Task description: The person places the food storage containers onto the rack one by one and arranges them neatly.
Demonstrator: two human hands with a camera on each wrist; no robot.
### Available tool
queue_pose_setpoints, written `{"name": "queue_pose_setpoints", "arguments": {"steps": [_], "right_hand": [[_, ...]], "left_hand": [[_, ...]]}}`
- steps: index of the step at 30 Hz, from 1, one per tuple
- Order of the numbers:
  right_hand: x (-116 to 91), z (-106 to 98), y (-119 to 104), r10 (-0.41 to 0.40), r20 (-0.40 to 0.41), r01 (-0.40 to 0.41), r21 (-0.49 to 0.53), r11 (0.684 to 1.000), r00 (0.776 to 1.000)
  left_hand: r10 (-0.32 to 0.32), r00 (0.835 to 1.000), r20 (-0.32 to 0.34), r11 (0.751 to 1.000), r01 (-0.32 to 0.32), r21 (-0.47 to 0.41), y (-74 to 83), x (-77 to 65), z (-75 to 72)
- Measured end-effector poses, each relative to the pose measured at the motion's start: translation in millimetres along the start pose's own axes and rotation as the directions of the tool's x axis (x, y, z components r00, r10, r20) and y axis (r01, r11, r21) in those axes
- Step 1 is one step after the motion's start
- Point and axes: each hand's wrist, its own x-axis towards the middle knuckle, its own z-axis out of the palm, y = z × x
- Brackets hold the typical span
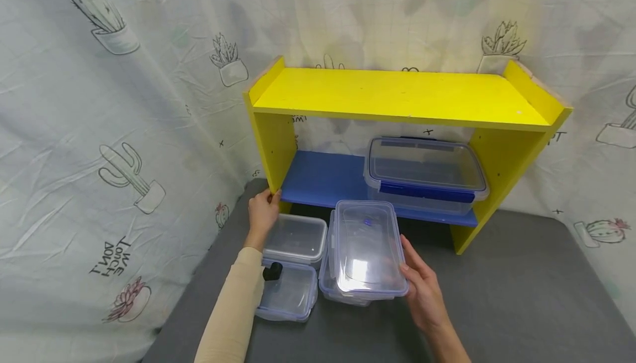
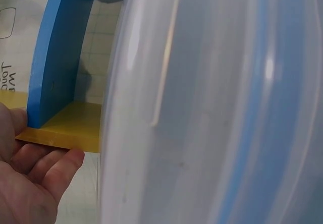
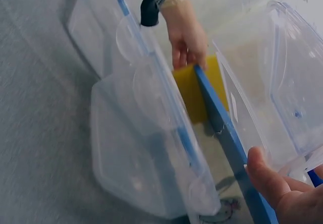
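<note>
At the left end of a yellow and blue shelf unit (image 1: 397, 93), my left hand (image 1: 263, 214) grips the edge of the yellow side panel. The left wrist view shows its fingers (image 2: 63, 171) curled under that panel beside the blue board (image 2: 53, 62). My right hand (image 1: 424, 291) holds a clear plastic food container (image 1: 370, 247) by its right side, thumb on the near edge in the right wrist view. This container is tilted above another lidded container (image 1: 327, 277), which it mostly hides. Whether the two touch, I cannot tell.
A larger clear container with blue clips (image 1: 427, 167) sits at the right on the blue lower board (image 1: 325, 178). Two smaller lidded containers (image 1: 298, 236) stand on the grey table (image 1: 521, 296) at the left. A cactus-print cloth (image 1: 164, 103) hangs behind.
</note>
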Motion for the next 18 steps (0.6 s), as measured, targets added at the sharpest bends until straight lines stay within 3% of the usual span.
{"name": "queue_pose_setpoints", "arguments": {"steps": [11, 18], "right_hand": [[15.2, 31.3, -2.6, -0.015, 0.024, 0.012, 0.127, 0.992, 1.000], [25.6, 43.8, -3.8, 0.015, -0.004, -0.014, 0.105, 0.994, 1.000]], "left_hand": [[-0.013, 1.000, 0.007, 1.000, 0.013, 0.008, 0.0, 0.0, -0.1], [-0.017, 1.000, 0.011, 1.000, 0.017, 0.001, 0.3, -0.1, -0.8]]}}
